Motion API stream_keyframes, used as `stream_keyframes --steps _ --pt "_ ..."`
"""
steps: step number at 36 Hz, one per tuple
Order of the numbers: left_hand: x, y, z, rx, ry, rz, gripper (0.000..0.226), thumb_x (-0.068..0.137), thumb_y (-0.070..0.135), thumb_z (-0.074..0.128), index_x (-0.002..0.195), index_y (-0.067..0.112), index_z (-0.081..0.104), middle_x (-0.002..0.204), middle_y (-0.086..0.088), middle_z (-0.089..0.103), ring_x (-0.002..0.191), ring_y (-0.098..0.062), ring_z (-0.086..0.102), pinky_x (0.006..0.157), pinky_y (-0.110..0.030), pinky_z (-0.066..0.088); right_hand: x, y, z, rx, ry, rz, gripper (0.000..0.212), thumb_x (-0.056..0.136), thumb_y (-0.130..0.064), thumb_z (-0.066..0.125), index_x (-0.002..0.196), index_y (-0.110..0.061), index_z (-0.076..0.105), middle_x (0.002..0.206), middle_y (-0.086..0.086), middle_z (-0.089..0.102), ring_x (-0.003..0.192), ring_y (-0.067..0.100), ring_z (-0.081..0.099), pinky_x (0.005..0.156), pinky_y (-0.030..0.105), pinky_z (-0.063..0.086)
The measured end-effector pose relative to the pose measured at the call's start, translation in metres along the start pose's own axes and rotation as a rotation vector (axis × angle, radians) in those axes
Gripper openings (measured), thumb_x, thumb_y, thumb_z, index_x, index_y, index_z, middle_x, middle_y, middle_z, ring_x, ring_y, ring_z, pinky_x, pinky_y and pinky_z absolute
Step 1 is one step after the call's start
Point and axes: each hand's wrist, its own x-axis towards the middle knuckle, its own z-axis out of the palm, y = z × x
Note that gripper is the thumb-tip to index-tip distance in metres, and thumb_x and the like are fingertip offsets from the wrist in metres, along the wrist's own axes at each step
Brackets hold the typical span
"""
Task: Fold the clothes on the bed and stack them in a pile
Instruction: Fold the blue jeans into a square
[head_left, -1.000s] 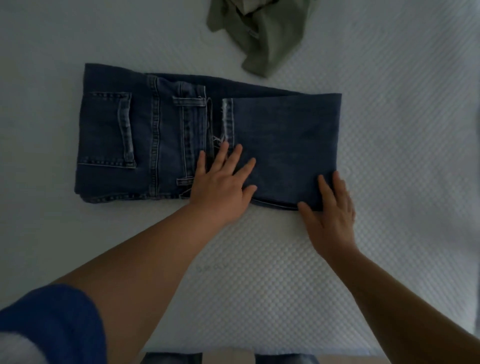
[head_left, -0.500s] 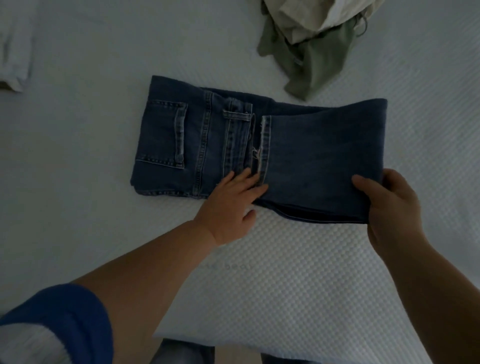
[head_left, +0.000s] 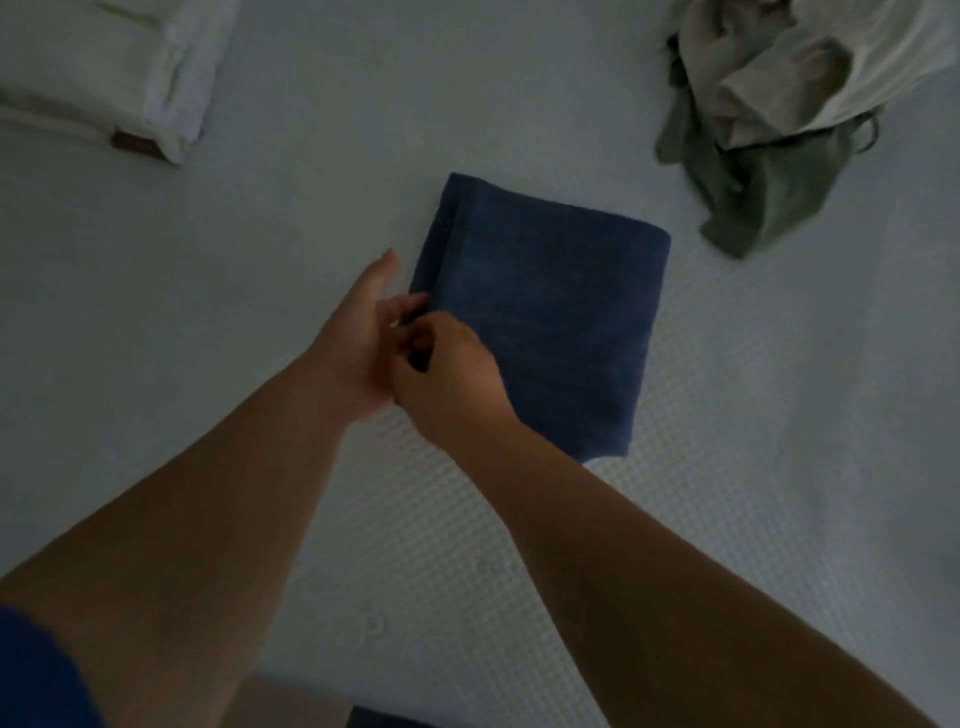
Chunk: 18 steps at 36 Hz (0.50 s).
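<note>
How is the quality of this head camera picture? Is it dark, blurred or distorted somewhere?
Head view: dim and underexposed, with a grey-blue cast over the white quilted bed cover; the folded dark blue denim jeans look soft, their stitching barely readable; the left hand and right hand are slightly motion-blurred at the jeans' left edge; wide-angle stretching enlarges the forearms near the bottom; no glare shows.

Folded jeans (head_left: 545, 312) lie mid-bed (head_left: 311, 156); a folded garment (head_left: 114, 67) at its far-left corner, crumpled clothes (head_left: 769, 119) far-right.
</note>
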Motion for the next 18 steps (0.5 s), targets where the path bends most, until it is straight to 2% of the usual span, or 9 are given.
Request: stream_keyframes --steps 2,4,6,8,10,11,13,16,18 --pt "0.01 -0.001 0.001 0.193 0.023 -0.003 0.039 0.084 0.047 0.061 0.086 0.01 0.073 0.086 -0.006 0.072 0.081 -0.019 0.068 0.073 -0.028 0.056 -0.003 0.011 0.009 -0.015 0.033 -0.042 0.026 0.087 -0.023 0.055 0.113 -0.017 0.058 0.109 -0.001 0.06 0.099 0.015 0.057 0.086 0.038 0.05" --pt "0.016 -0.004 0.007 0.458 0.113 0.061 0.032 0.079 0.04 0.07 0.092 0.011 0.07 0.091 -0.005 0.072 0.083 -0.018 0.069 0.078 -0.03 0.055 -0.015 0.022 0.006 -0.041 0.179 -0.137 0.02 0.086 -0.019 0.056 0.105 -0.017 0.062 0.101 -0.003 0.062 0.095 0.012 0.057 0.085 0.036 0.049" --pt "0.021 -0.007 0.015 0.739 0.15 0.209 0.025 0.079 0.033 0.071 0.093 0.014 0.066 0.086 0.002 0.068 0.077 -0.011 0.065 0.068 -0.024 0.052 -0.03 0.036 -0.005 -0.169 0.392 -0.19 0.02 0.083 -0.02 0.059 0.101 -0.017 0.065 0.1 -0.003 0.062 0.096 0.012 0.055 0.09 0.036 0.045" --pt "0.021 -0.008 0.022 0.89 0.177 0.409 0.013 0.083 0.026 0.065 0.092 0.016 0.063 0.078 0.01 0.059 0.071 -0.004 0.057 0.061 -0.014 0.045 -0.041 0.054 -0.02 -0.31 0.548 -0.132 0.032 0.083 -0.025 0.061 0.113 -0.016 0.061 0.12 0.003 0.056 0.117 0.018 0.047 0.105 0.038 0.029" --pt "0.013 -0.005 0.028 0.886 0.19 0.603 0.005 0.086 0.025 0.061 0.086 0.02 0.06 0.073 0.015 0.056 0.064 0.005 0.053 0.055 -0.006 0.04 -0.048 0.069 -0.034 -0.328 0.542 0.074 0.058 0.087 -0.044 0.055 0.136 -0.016 0.042 0.146 0.007 0.032 0.139 0.023 0.021 0.114 0.04 0.01" --pt "0.01 -0.002 0.028 0.874 0.195 0.691 0.004 0.087 0.024 0.061 0.083 0.022 0.059 0.071 0.017 0.056 0.062 0.01 0.053 0.054 -0.004 0.039 -0.05 0.076 -0.038 -0.313 0.507 0.184 0.074 0.084 -0.058 0.048 0.144 -0.019 0.029 0.153 0.006 0.018 0.143 0.022 0.007 0.115 0.039 0.002" --pt "0.008 0.004 0.024 0.888 0.215 0.79 0.01 0.087 0.024 0.061 0.078 0.027 0.056 0.066 0.019 0.054 0.061 0.016 0.051 0.055 -0.002 0.037 -0.051 0.085 -0.039 -0.257 0.43 0.301 0.095 0.074 -0.074 0.036 0.15 -0.025 0.007 0.158 0.001 -0.001 0.144 0.017 -0.006 0.115 0.039 -0.002" --pt "0.017 0.001 0.001 0.994 0.295 0.692 0.017 0.089 0.029 0.059 0.073 0.027 0.052 0.068 0.018 0.052 0.061 0.003 0.051 0.052 -0.008 0.035 -0.047 0.089 -0.024 -0.198 0.342 0.301 0.099 0.078 -0.066 0.05 0.149 -0.028 -0.009 0.156 -0.006 -0.015 0.143 0.015 -0.009 0.117 0.042 0.005" --pt "0.027 -0.009 -0.015 1.118 0.401 0.604 0.024 0.09 0.037 0.057 0.079 0.016 0.058 0.078 0.005 0.058 0.071 -0.011 0.054 0.058 -0.022 0.039 -0.042 0.091 -0.015 -0.199 0.329 0.299 0.102 0.078 -0.061 0.056 0.148 -0.03 -0.01 0.155 -0.009 -0.017 0.142 0.015 -0.009 0.116 0.041 0.005"
